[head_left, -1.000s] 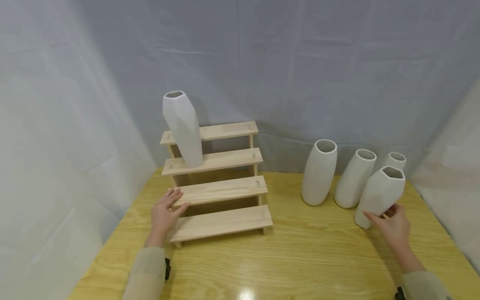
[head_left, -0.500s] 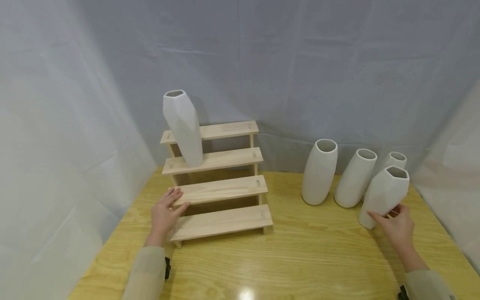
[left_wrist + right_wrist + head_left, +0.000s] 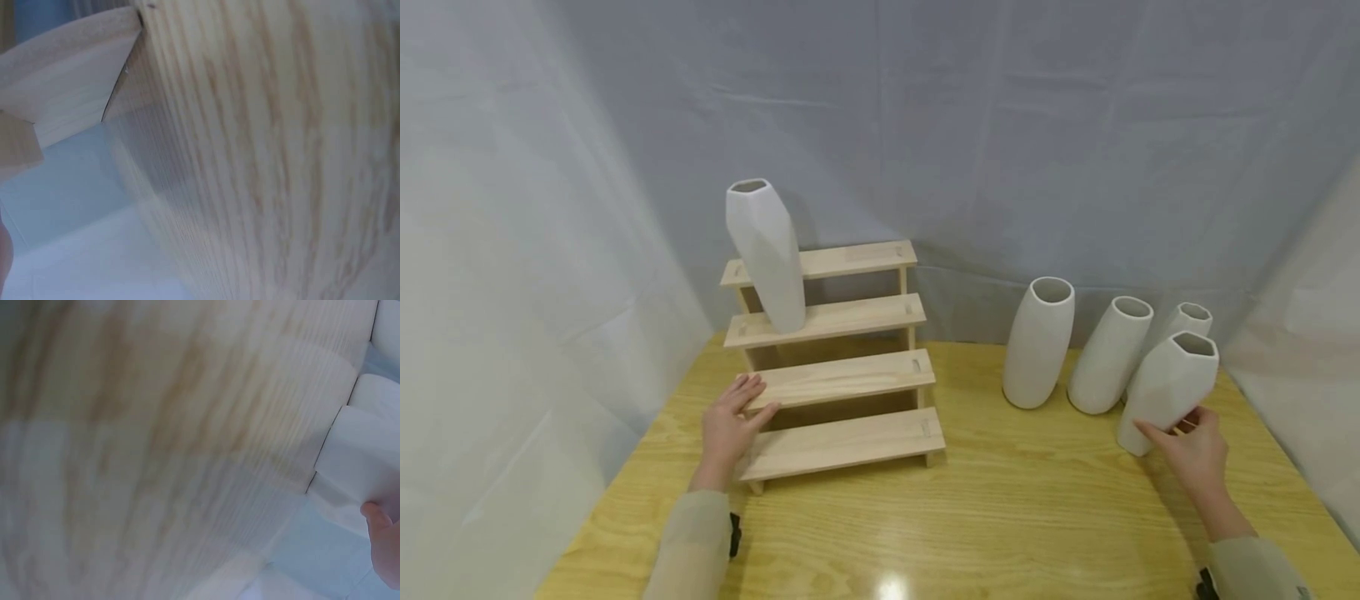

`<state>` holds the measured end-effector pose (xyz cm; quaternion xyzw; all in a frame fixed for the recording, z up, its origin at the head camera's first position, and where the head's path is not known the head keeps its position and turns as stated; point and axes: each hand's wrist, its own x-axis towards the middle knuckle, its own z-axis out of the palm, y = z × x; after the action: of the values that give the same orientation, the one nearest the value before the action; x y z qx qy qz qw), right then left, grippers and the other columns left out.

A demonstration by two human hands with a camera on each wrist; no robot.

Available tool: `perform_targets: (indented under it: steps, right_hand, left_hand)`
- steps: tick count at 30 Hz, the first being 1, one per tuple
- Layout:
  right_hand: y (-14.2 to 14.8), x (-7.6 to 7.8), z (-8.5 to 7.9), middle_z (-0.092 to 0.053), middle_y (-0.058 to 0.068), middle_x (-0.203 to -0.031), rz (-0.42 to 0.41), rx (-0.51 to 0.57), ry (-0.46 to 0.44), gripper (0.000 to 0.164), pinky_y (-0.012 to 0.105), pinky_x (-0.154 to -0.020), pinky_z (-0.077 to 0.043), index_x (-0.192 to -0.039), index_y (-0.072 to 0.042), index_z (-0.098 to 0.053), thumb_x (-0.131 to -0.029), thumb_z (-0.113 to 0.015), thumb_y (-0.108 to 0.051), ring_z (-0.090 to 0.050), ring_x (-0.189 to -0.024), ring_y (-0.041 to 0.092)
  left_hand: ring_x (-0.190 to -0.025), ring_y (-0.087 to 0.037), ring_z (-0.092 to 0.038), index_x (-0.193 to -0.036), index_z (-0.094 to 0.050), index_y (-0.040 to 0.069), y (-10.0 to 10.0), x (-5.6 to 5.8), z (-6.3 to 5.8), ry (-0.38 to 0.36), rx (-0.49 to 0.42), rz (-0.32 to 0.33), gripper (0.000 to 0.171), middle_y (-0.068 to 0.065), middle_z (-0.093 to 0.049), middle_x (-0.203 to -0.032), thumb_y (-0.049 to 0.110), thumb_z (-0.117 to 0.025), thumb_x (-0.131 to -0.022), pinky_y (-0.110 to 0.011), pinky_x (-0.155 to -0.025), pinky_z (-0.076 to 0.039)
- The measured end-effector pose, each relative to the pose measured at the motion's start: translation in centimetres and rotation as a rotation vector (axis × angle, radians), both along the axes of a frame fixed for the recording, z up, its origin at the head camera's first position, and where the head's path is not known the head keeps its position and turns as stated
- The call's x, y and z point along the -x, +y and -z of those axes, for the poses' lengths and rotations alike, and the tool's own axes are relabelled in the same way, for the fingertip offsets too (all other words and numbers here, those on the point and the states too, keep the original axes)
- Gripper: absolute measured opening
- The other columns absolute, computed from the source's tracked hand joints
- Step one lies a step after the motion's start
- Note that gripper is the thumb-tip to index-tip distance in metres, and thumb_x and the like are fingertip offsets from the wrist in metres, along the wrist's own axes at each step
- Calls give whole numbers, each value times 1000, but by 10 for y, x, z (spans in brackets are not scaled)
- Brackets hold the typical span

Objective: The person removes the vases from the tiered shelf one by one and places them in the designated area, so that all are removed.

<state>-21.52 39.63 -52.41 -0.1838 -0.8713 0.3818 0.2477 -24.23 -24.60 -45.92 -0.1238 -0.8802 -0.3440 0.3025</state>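
Note:
My right hand (image 3: pixel 1193 454) grips the lower part of a white faceted vase (image 3: pixel 1168 387) that stands at the front of a group on the right. The thumb shows against that vase (image 3: pixel 365 453) in the right wrist view; the other fingers go behind it. On the left, my left hand (image 3: pixel 730 423) rests its extended fingers on the left end of a step of the pale wooden tiered stand (image 3: pixel 850 379), the thumb spread toward the lowest step. Another tall faceted vase (image 3: pixel 767 254) stands on the stand's second step from the top, near its left end.
A rounded white vase (image 3: pixel 1037 346) and a slanted-looking one (image 3: pixel 1108 358) stand left of the gripped vase. One more vase (image 3: pixel 1193 318) is partly hidden behind it. A wood-grain table (image 3: pixel 1000 525) carries everything, with pale cloth (image 3: pixel 970 150) hanging behind and at both sides.
My right hand and the vase it holds have shifted slightly right, closer to the vase behind, then stayed there. The left hand and the stand have kept their place.

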Motion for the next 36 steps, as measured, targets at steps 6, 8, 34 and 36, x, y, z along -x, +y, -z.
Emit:
perform_targets:
  steps: [6,8,34,36]
  right_hand:
    - [1,-1,1,-52,12,-101,-9,11,1,79,14,-57,-38,-117,1,-40,-63,-77,-42,-45,-75,3]
    - [1,-1,2,-52,11,-100,-7,11,8,78,13,-56,-38,-117,1,-40,-63,-77,-41,-44,-74,2]
    - [-21,-25,-50,-52,6,-109,33,119,81,73,21,-92,-37,-127,-1,-38,-71,-74,-29,-48,-100,9]
    - [-34,-34,-69,-52,6,-111,56,148,69,71,21,-95,-35,-128,0,-37,-72,-73,-25,-46,-102,3]
  left_hand:
    - [-111,-30,-48,-101,-65,-1,0,0,1,20,2,-3,43,-12,-60,-110,18,-78,-65,-44,-92,-37]
    - [-112,-30,-48,-101,-65,-1,1,0,0,19,0,-2,43,-12,-60,-110,18,-78,-65,-44,-92,-37]
    - [-115,-28,-45,-104,-64,-1,0,-1,1,-42,-33,-5,43,-12,-58,-113,21,-76,-69,-43,-93,-36]
    - [-115,-28,-45,-104,-64,-1,0,-1,0,-43,-31,-5,43,-12,-58,-113,21,-76,-69,-44,-93,-36]
